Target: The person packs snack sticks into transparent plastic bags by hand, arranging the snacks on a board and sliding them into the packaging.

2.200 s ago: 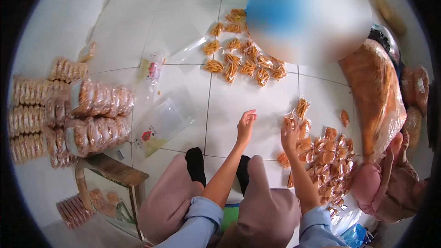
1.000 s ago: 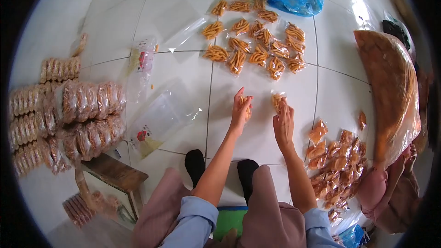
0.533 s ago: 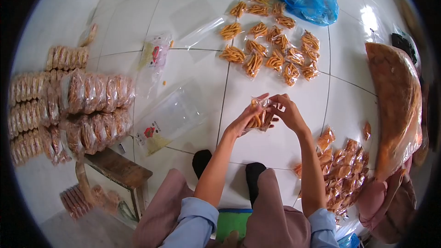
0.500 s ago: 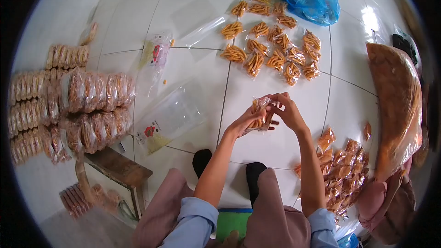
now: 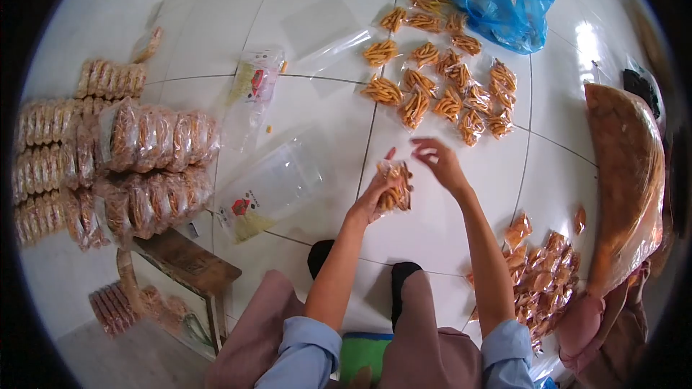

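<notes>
In my left hand (image 5: pixel 375 197) is a small clear bag of stick-shaped snacks (image 5: pixel 394 187), held above the tiled floor in front of my feet. My right hand (image 5: pixel 438 160) is apart from it, just up and to the right, fingers spread with nothing between them. Beyond both hands, several similar snack packets (image 5: pixel 448 103) lie in loose rows on the floor. A blue plastic bag (image 5: pixel 504 3) rests against the far end of those rows.
Stacked snack packs (image 5: pixel 155 140) stand at the left beside a small wooden bench (image 5: pixel 187 263). Clear printed bags (image 5: pixel 277 184) lie left of centre. Small brown packets (image 5: pixel 540 266) are heaped at the right, near a big filled plastic sack (image 5: pixel 627 180) and another person's sleeve (image 5: pixel 582 324).
My right hand has let go of the snack bag and drawn away from it, fingers now apart. My left hand keeps the bag. The view has shifted slightly.
</notes>
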A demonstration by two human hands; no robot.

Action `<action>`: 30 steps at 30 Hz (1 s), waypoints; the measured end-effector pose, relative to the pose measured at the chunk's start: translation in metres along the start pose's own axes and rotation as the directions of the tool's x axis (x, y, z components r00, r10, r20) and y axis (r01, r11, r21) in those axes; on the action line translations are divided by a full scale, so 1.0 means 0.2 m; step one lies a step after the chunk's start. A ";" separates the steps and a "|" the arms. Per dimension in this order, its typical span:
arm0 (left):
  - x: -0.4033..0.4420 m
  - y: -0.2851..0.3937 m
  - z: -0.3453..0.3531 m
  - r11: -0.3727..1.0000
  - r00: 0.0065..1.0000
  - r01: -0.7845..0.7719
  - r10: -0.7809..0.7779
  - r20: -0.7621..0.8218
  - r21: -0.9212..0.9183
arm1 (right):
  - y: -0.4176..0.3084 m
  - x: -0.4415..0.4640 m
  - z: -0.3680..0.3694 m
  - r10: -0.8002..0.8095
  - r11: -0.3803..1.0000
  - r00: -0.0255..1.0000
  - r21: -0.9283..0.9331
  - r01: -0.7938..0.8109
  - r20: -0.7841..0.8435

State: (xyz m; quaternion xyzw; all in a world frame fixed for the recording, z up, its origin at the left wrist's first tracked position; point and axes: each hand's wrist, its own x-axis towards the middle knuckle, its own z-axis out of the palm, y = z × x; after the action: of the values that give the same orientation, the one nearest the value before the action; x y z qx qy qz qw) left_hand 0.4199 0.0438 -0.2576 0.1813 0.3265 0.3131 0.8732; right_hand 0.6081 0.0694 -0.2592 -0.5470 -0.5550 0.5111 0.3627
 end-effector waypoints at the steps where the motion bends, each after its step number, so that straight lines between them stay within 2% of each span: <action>1: 0.01 0.01 -0.04 0.999 0.998 -0.032 0.030 -0.062 -0.034 | -0.01 0.07 0.01 0.023 0.989 0.983 -0.142 -0.049 -0.180; 2: 0.01 0.01 -0.08 0.996 0.990 -0.064 0.055 -0.129 -0.069 | -0.02 0.13 0.04 0.023 0.955 0.935 -0.269 -0.125 -0.353; 3: -0.01 0.04 -0.08 0.993 0.984 -0.094 0.081 -0.160 -0.077 | -0.02 0.17 0.07 -0.145 0.927 0.906 -0.376 -0.016 -0.398; 4: -0.01 0.04 -0.10 0.992 0.982 -0.101 0.087 -0.166 -0.079 | -0.03 0.21 0.09 -0.147 0.927 0.909 -0.375 -0.011 -0.390; 5: -0.01 0.05 -0.11 0.979 0.970 -0.169 0.144 -0.198 -0.111 | -0.04 0.24 0.12 -0.306 0.774 0.906 -0.630 0.058 -0.293; 6: -0.01 0.06 -0.12 0.962 0.952 -0.237 0.202 -0.228 -0.137 | -0.01 0.27 0.15 -0.434 0.550 0.887 -0.826 0.123 -0.157; 7: -0.02 0.06 -0.12 0.957 0.931 -0.257 0.209 -0.298 -0.132 | 0.01 0.27 0.17 -0.398 0.487 0.910 -0.867 0.107 -0.112; 8: -0.03 0.05 -0.12 0.956 0.928 -0.263 0.215 -0.304 -0.129 | 0.03 0.25 0.20 -0.401 0.490 0.910 -0.864 0.115 -0.107; 10: -0.05 0.06 -0.10 0.922 0.846 -0.381 0.319 -0.427 -0.066 | 0.05 0.19 0.23 -0.360 0.619 0.917 -0.780 0.094 -0.175; 11: -0.09 0.07 -0.07 0.922 0.840 -0.380 0.311 -0.444 -0.072 | 0.05 0.15 0.24 -0.360 0.548 0.927 -0.829 0.116 -0.109; 12: -0.12 0.07 -0.06 0.915 0.835 -0.396 0.325 -0.444 -0.073 | 0.03 0.09 0.25 -0.373 0.541 0.923 -0.831 0.131 -0.098; 14: -0.18 0.05 -0.05 0.880 0.806 -0.451 0.330 -0.492 -0.150 | -0.03 -0.01 0.27 -0.325 0.673 0.934 -0.729 0.121 -0.145; 15: -0.23 0.04 -0.04 0.880 0.816 -0.448 0.333 -0.472 -0.155 | -0.05 -0.06 0.27 -0.343 0.669 0.930 -0.730 0.141 -0.135; 17: -0.33 0.07 0.01 0.883 0.807 -0.457 0.358 -0.470 -0.112 | -0.09 -0.11 0.25 -0.322 0.823 0.911 -0.552 0.135 -0.257; 18: -0.38 0.10 0.05 0.893 0.806 -0.443 0.360 -0.471 -0.076 | -0.16 -0.14 0.27 -0.354 0.813 0.900 -0.558 0.164 -0.252; 20: -0.49 0.18 0.14 0.868 0.780 -0.495 0.419 -0.465 -0.049 | -0.31 -0.19 0.28 -0.325 0.888 0.883 -0.431 0.162 -0.339; 21: -0.55 0.22 0.17 0.864 0.775 -0.501 0.426 -0.466 -0.043 | -0.32 -0.21 0.29 -0.400 0.832 0.865 -0.516 0.203 -0.303; 22: -0.62 0.24 0.17 0.866 0.774 -0.498 0.427 -0.467 -0.033 | -0.34 -0.24 0.30 -0.414 0.830 0.857 -0.513 0.218 -0.306; 24: -0.70 0.28 0.14 0.873 0.775 -0.486 0.445 -0.448 0.026 | -0.37 -0.25 0.29 -0.348 0.791 0.918 -0.584 0.180 -0.189; 25: -0.71 0.31 0.13 0.885 0.782 -0.460 0.441 -0.441 0.070 | -0.32 -0.24 0.30 -0.359 0.813 0.917 -0.540 0.217 -0.173; 26: -0.70 0.34 0.14 0.877 0.784 -0.476 0.459 -0.418 0.071 | -0.28 -0.25 0.31 -0.326 0.794 0.935 -0.577 0.190 -0.142; 30: -0.66 0.27 0.07 0.893 0.772 -0.441 0.430 -0.469 0.092 | -0.18 -0.27 0.42 -0.188 0.842 0.955 -0.538 0.037 -0.229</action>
State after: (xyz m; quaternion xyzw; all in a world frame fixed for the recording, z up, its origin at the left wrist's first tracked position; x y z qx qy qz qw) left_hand 0.3295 -0.0057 -0.1588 0.1589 0.4768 0.5451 0.6710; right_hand 0.5260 0.0064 -0.2335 -0.6568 -0.6499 0.2361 0.3008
